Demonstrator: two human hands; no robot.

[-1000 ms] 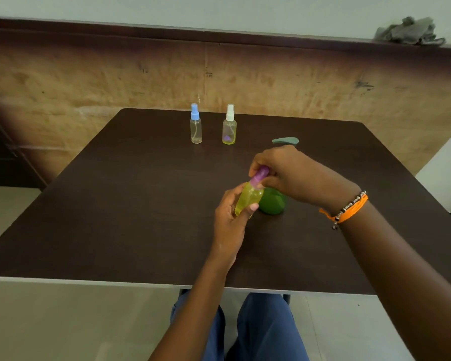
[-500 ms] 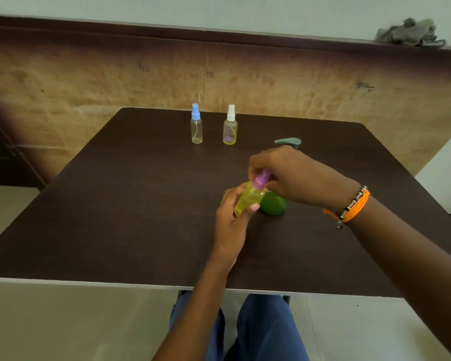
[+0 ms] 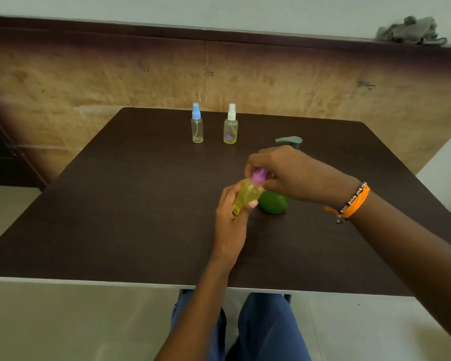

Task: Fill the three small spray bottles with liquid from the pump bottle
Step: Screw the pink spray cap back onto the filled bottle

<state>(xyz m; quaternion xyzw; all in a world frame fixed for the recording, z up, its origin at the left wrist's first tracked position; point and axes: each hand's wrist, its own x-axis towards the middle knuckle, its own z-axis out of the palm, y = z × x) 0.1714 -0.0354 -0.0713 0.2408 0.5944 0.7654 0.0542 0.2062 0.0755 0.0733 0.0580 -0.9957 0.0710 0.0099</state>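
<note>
My left hand (image 3: 231,225) grips a small yellow spray bottle (image 3: 245,196), tilted, above the middle of the dark table (image 3: 115,204). My right hand (image 3: 294,173) pinches that bottle's purple spray cap (image 3: 258,176). Right behind the hands stands the green pump bottle (image 3: 274,203); my right hand hides most of it, and its grey-green pump head (image 3: 289,140) shows above my knuckles. At the table's far side stand two more spray bottles: a clear one with a blue cap (image 3: 197,123) and a yellowish one with a white cap (image 3: 230,125).
A brown wall panel (image 3: 141,79) runs behind the table. A grey cloth (image 3: 412,29) lies on the ledge at the top right. The table's near edge is just above my blue-trousered knees (image 3: 261,329).
My right hand's fingers have shifted slightly on the purple cap. The yellow bottle stays in my left hand at nearly the same place.
</note>
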